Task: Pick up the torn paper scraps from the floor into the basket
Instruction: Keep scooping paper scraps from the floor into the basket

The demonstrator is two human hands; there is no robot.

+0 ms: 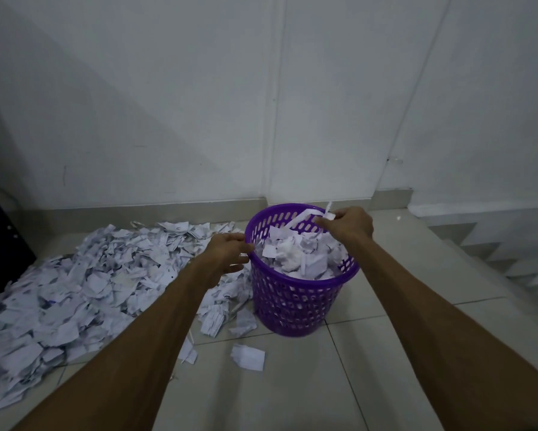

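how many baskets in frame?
1. The purple basket stands on the floor right of the scrap pile, left hand at its rim, right hand above it.

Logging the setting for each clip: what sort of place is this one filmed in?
Probably a plain indoor room or hallway corner, not a furnished living space: pale tiled floor, bare white wall with a low skirting, and a purple basket beside a heap of torn paper scraps.
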